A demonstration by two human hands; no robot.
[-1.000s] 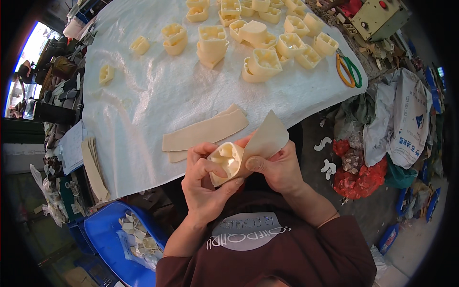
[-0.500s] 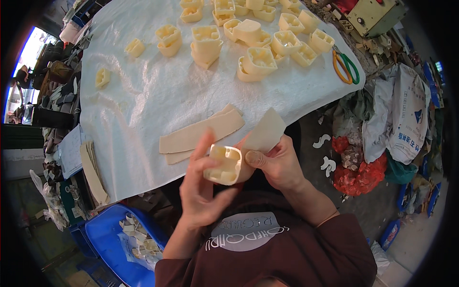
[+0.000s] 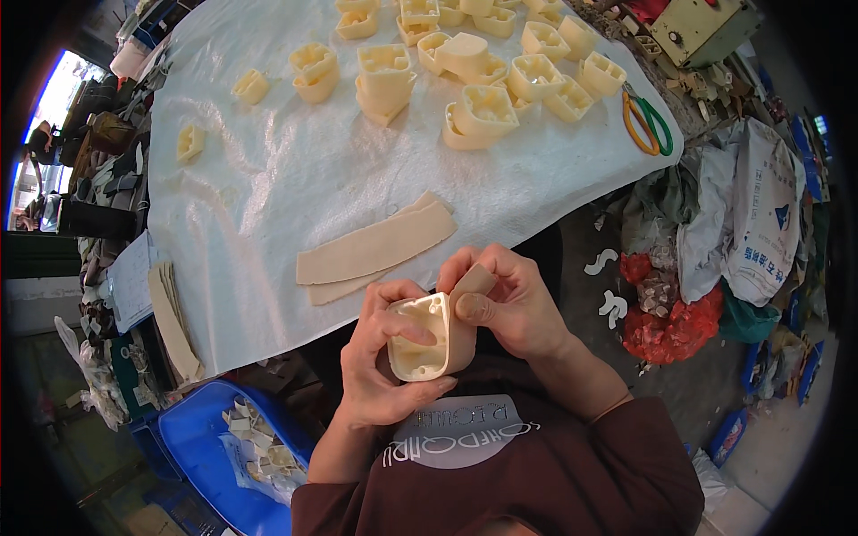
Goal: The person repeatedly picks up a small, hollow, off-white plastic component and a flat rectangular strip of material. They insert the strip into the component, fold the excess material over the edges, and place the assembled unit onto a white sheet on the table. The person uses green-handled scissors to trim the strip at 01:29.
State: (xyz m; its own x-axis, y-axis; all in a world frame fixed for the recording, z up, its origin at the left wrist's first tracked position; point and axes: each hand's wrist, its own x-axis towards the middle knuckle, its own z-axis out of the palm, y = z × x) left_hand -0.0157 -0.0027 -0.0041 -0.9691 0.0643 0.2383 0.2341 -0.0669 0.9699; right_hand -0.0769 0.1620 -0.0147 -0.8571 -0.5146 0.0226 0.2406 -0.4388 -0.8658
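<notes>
My left hand (image 3: pixel 374 362) grips a cream, hollow plastic block (image 3: pixel 418 359) shaped like a chunky shoe heel, its open side facing up. The fingers reach over the rim into the hollow. On the block's right side, my right hand (image 3: pixel 518 308) pinches a beige leather-like strip (image 3: pixel 474 282) between thumb and fingers. The strip's end sticks up by the block's edge; it appears to lie along the wall, though the fingers hide part of it. Just beyond my hands, a few similar beige strips (image 3: pixel 375 243) overlap on the white-covered table (image 3: pixel 259 295).
Several cream heel blocks (image 3: pixel 487 112) stand, some stacked, across the table's far side. Scissors (image 3: pixel 648 122) with orange and green handles lie at its right edge. More strips (image 3: pixel 174 322) hang at the left edge. A blue bin (image 3: pixel 192 429) with scraps is lower left; sacks (image 3: pixel 751 214) stand right.
The strip's free flap, earlier raised beyond the right hand, is now mostly drawn in by the right fingers. The left hand has closed around the block, which has turned and moved slightly nearer.
</notes>
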